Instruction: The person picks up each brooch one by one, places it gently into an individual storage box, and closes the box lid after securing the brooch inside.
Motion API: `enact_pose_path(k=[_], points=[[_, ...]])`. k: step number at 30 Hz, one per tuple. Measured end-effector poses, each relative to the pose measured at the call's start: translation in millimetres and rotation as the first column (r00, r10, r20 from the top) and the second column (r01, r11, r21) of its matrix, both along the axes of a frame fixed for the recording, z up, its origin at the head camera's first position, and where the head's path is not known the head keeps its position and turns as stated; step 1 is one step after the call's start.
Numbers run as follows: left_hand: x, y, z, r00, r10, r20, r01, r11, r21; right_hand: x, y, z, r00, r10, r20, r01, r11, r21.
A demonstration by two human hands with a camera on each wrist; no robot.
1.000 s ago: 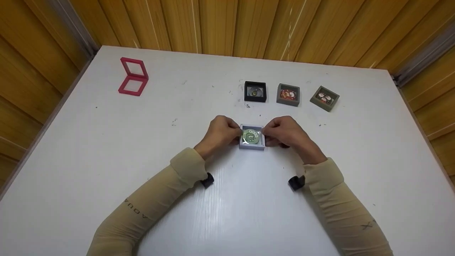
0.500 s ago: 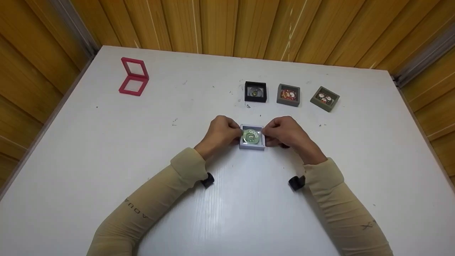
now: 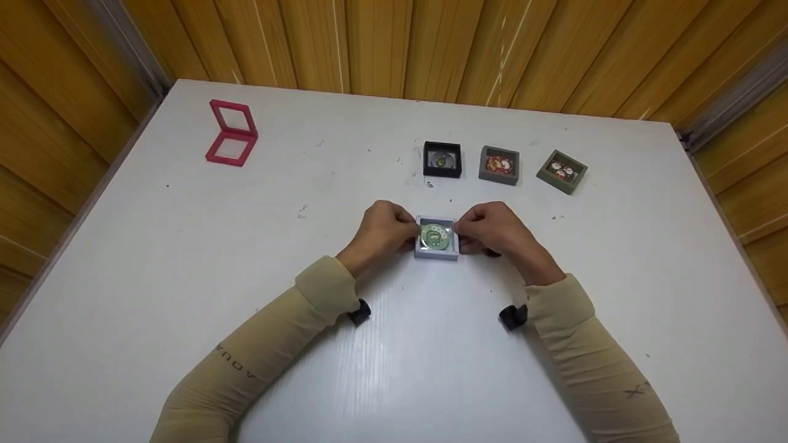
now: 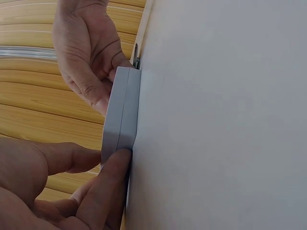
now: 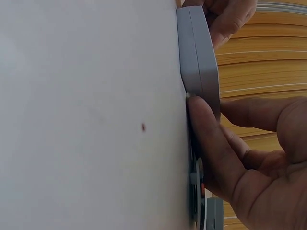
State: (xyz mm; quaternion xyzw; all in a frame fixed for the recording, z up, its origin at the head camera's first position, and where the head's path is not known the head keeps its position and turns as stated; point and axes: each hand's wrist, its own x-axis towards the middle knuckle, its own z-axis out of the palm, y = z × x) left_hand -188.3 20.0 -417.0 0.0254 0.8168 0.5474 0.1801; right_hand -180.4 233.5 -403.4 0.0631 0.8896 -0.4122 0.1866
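A pale lilac square display case (image 3: pixel 437 255) lies flat on the white table in the head view. Through its clear window shows a round green badge (image 3: pixel 435 237) with pale markings. My left hand (image 3: pixel 385 231) pinches the case's left side between thumb and fingers, and my right hand (image 3: pixel 495 231) does the same on the right. Both wrist views show the case walls (image 4: pixel 125 110) with a thin, closed seam. Beside my right hand's fingers, a thin round badge (image 5: pixel 199 194) is seen edge-on; in the head view only a dark sliver of it shows.
Behind the hands stand a black case (image 3: pixel 442 174), a grey case (image 3: pixel 498 177) and an olive case (image 3: pixel 557 183), each holding a picture piece. A red frame (image 3: pixel 226 161) stands unfolded at the back left. Wooden panelling (image 3: pixel 375 46) runs behind the table (image 3: pixel 308 154).
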Motion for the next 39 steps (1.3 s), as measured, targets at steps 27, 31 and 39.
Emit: enact_pose_path(k=[27, 31, 39], points=[[-22.8, 4, -0.2, 0.999, 0.052, -0.008, -0.052, 0.999, -0.007, -22.8, -6, 3.6, 0.993, -0.092, 0.069, 0.094, 0.995, -0.028], [-29.3, 14, -1.3, 0.998, 0.07, 0.0, -0.07, 0.997, -0.012, -29.2, 1, 1.9, 0.989, -0.123, 0.08, 0.129, 0.989, -0.073], [-36.1, 25, 4.3, 1.0, 0.029, -0.007, -0.028, 0.999, 0.02, -35.6, 15, 8.9, 0.994, -0.107, 0.031, 0.108, 0.994, -0.018]])
